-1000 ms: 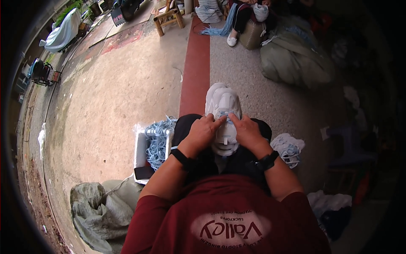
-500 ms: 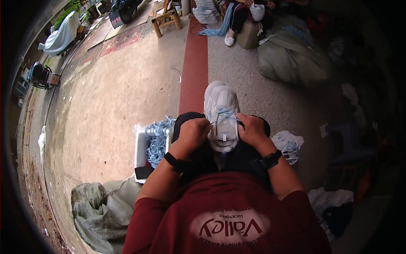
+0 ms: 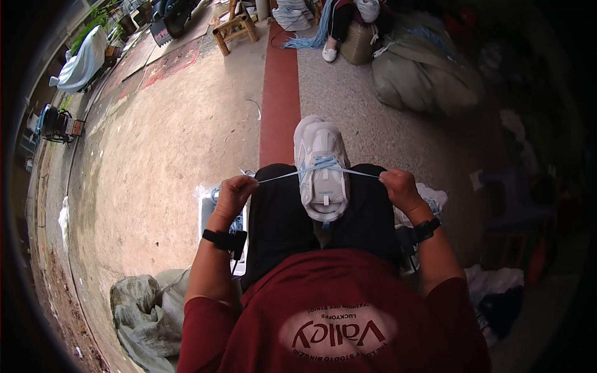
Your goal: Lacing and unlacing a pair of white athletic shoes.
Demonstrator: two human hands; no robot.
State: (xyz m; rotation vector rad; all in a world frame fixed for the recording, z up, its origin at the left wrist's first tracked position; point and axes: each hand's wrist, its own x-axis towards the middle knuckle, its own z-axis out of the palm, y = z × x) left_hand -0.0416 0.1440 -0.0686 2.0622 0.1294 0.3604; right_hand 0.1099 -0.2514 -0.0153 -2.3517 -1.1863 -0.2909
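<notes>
A white sneaker [image 3: 326, 186] with pale blue accents rests between my thighs, its toe pointing away from me. Behind its toe shows part of a second white shoe [image 3: 305, 127], mostly covered. Light blue lace [image 3: 360, 173] is threaded across the sneaker's upper, and its two ends are stretched taut sideways. My left hand [image 3: 236, 194] pinches one end above my left knee. The other end is pinched in my right hand [image 3: 401, 188], out past my right knee. Both hands are well apart from the shoe itself.
A white box [image 3: 205, 211] with blue laces stands left of my leg, partly behind my arm. A grey-green sack [image 3: 146, 317] lies at lower left. Ahead are a bamboo stool [image 3: 236, 31], a big bulging sack [image 3: 423, 81] and a seated person beside a woven basket [image 3: 359, 43].
My hands have moved from close beside the sneaker outward to both sides, drawing the lace ends out long and straight. The view has shifted slightly.
</notes>
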